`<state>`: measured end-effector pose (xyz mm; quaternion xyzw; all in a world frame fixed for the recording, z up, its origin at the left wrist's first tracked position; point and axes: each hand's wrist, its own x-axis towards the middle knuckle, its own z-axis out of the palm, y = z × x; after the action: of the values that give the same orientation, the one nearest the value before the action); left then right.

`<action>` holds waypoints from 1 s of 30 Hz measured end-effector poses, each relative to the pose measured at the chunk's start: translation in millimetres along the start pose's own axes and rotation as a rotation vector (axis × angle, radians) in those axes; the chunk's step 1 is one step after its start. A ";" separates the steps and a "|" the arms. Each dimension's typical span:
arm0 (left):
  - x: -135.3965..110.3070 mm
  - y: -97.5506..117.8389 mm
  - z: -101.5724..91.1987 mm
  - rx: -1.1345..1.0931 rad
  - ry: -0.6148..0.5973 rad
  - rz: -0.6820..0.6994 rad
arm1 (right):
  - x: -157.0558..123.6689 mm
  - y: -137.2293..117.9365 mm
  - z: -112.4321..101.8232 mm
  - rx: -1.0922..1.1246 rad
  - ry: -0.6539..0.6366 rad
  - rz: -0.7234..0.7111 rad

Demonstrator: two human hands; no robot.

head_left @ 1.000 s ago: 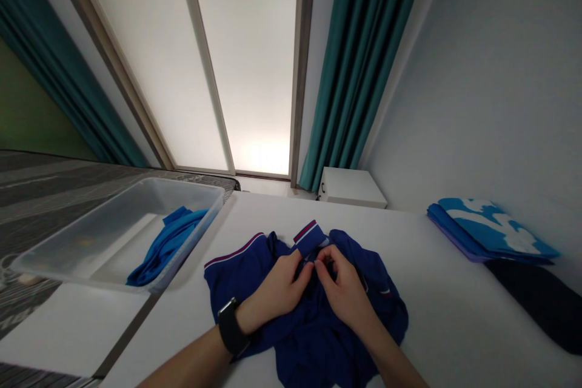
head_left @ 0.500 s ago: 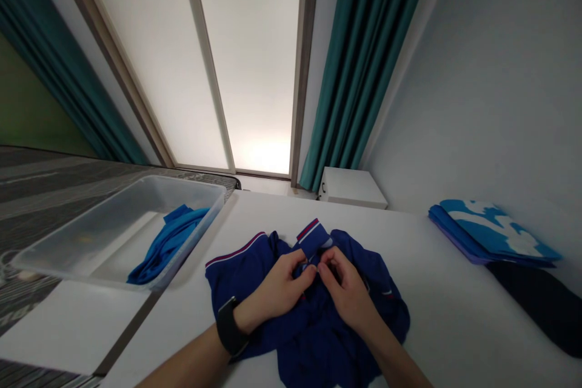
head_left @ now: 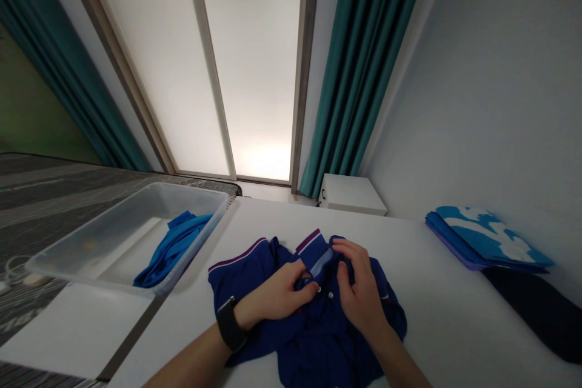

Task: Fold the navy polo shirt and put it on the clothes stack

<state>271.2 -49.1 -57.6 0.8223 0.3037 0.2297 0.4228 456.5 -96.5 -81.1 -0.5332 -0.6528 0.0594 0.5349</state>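
The navy shirt (head_left: 327, 345) lies rumpled on the white table (head_left: 459, 327) right in front of me, spread beneath both my hands and reaching out past them on either side. My left hand (head_left: 282, 291) lies over its left part, narrowed on the cloth just below the collar (head_left: 313, 251): the thumb presses from on top beside a small white button (head_left: 319, 289), while the tips of most of my other fingers are hidden. My right hand (head_left: 361, 288) is over the shirt's right part, thumb and fingers parted with navy cloth showing between them; the forefinger reaches to the right of the collar, though I cannot tell how firmly it touches. A second button (head_left: 331, 295) shows between my two hands. The collar stands up beyond my left thumb, its edge striped red and white, and a similar striped edge runs along the shirt's far left side, beyond my black wristband (head_left: 231, 324). Well to my left is a clear plastic tub (head_left: 218, 203) with a bright blue garment (head_left: 175, 248) in it; well to my right, a folded blue stack (head_left: 488, 236) sits beside a dark cloth (head_left: 536, 315)
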 end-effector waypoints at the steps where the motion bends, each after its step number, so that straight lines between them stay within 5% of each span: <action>1: -0.3 1.8 -1.5 0.027 -0.015 0.035 | 1.6 1.8 -2.4 -0.001 -0.046 -0.039; 9: -10.8 26.5 -16.5 0.574 -0.181 0.224 | 21.5 -19.9 -20.8 -0.016 -0.359 -0.135; 14: -30.7 46.7 -23.4 0.685 -0.118 0.227 | 40.8 -35.3 -35.8 -0.157 -0.631 -0.244; 21: -64.2 28.4 -56.2 0.469 0.060 0.085 | -7.3 -12.1 -43.1 -0.146 -0.253 -0.314; 25: -73.4 -2.3 -65.9 0.261 0.325 -0.160 | -41.0 -9.7 -45.0 0.064 -0.229 -0.122; 30: -68.8 -15.1 -51.7 -0.250 0.126 -0.430 | -40.4 -5.2 -43.3 0.361 -0.128 0.255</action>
<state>184.9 -61.1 -50.7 0.6643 0.4663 0.2210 0.5407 480.6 -150.7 -85.3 -0.5020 -0.5916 0.2759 0.5674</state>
